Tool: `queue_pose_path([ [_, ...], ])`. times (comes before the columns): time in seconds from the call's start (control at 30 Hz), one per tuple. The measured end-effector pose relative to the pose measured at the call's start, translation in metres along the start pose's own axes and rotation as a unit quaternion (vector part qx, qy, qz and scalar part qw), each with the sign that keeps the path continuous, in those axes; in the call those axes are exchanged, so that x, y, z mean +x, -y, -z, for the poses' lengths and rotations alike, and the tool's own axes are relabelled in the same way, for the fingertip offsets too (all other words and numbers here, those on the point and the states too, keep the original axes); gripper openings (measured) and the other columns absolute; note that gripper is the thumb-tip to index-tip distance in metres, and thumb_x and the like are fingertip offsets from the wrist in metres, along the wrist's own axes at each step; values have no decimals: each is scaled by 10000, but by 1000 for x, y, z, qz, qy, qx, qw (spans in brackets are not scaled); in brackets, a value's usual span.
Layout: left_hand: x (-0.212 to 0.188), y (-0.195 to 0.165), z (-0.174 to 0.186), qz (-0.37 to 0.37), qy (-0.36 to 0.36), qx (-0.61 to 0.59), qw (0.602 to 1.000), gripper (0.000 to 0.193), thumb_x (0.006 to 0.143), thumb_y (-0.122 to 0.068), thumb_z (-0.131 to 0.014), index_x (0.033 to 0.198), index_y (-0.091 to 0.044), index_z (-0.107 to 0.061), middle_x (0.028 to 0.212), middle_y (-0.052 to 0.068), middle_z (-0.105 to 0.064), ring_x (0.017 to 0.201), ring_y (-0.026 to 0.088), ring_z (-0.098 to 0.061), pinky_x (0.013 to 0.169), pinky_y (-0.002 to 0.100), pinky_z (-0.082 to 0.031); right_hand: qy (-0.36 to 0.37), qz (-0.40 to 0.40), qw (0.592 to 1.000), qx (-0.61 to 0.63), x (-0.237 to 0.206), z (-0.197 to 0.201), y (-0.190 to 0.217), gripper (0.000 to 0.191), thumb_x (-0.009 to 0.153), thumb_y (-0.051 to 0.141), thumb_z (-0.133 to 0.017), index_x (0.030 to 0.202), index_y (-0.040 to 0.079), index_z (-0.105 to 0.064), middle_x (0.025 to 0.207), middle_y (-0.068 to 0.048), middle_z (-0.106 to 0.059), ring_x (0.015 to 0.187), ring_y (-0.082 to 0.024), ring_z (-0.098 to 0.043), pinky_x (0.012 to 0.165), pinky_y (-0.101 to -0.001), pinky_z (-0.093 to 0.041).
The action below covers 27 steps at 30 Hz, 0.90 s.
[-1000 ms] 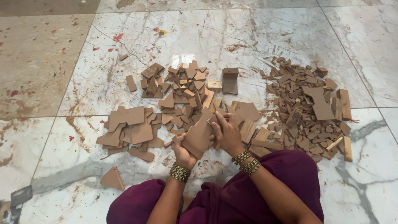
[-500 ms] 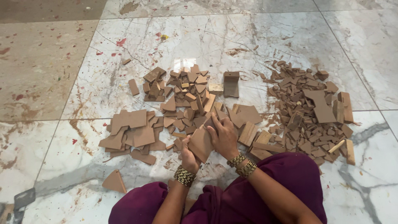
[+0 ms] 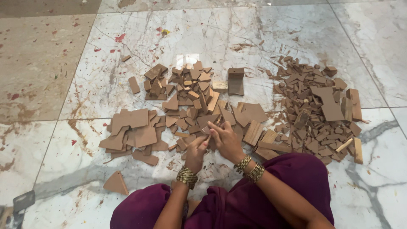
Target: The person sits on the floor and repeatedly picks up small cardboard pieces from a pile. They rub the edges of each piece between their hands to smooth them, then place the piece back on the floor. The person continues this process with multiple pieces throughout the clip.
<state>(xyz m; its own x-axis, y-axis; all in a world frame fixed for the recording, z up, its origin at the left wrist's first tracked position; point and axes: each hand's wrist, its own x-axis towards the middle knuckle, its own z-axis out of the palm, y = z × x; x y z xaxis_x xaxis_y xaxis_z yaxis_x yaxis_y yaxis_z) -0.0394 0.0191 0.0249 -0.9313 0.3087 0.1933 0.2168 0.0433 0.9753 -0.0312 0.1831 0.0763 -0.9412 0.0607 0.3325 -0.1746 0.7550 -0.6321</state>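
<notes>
large brown board piece once held up between both hands no longer in view, left hand (image 3: 196, 152) and right hand (image 3: 225, 140) lower and closer together, fingers (image 3: 205, 143) meeting over a small brown scrap (image 3: 206, 130), pressed near the pile's edge

Head view, seated on marble floor (image 3: 237, 38), maroon garment over legs. Left hand (image 3: 196, 152) and right hand (image 3: 226, 139) close together, fingertips meeting on a small brown piece (image 3: 206, 130); exact grip on it not clear. Gold bangles on both wrists. Just beyond hands: central heap of small brown board fragments (image 3: 190, 91). Left of left hand: flat larger brown pieces (image 3: 133, 129), overlapping. Right of right hand: dense pile of scraps and wooden strips (image 3: 316, 110). One triangular piece (image 3: 116, 183) lies apart, near left knee. Upright folded piece (image 3: 235, 81) beyond the heap.
</notes>
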Motion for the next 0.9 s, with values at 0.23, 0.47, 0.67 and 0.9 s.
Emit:
queue_pose_path([
  [0.23, -1, -13, -3, 12, 19, -157, 987, 643, 942, -506, -512, 1270, 29, -656, 1063, 102, -730, 931, 148, -675, 811, 262, -529, 7, -40, 997, 63, 4, 5, 6, 397, 1098, 360, -458, 1387, 205, -681, 834, -131, -556, 667, -275, -630, 628, -415, -524],
  [0.47, -1, -23, -3, -49, -35, -37, 998, 608, 939, -419, -552, 1242, 97, -665, 1127, 152, -735, 1019, 199, -692, 885, 313, -535, 11, -36, 998, -48, 11, 10, 13, 415, 1025, 345, -467, 1355, 220, -686, 888, -136, -599, 711, -319, -651, 653, -432, -526],
  [0.67, -2, -28, -6, 39, -28, -41, 998, 629, 914, -424, -546, 1247, 91, -684, 1014, 159, -736, 902, 222, -659, 790, 340, -524, 10, -14, 993, 114, 5, 2, 5, 386, 1072, 314, -492, 1369, 148, -675, 912, -152, -665, 829, -331, -684, 755, -430, -534],
  [0.9, -3, -15, -7, -15, -32, -20, 999, 618, 965, -437, -516, 1263, 82, -668, 1026, 135, -737, 913, 208, -694, 807, 325, -547, 74, -121, 931, 336, 14, 0, -16, 480, 1112, 419, -457, 1456, 131, -627, 881, -115, -624, 765, -219, -624, 722, -372, -500],
])
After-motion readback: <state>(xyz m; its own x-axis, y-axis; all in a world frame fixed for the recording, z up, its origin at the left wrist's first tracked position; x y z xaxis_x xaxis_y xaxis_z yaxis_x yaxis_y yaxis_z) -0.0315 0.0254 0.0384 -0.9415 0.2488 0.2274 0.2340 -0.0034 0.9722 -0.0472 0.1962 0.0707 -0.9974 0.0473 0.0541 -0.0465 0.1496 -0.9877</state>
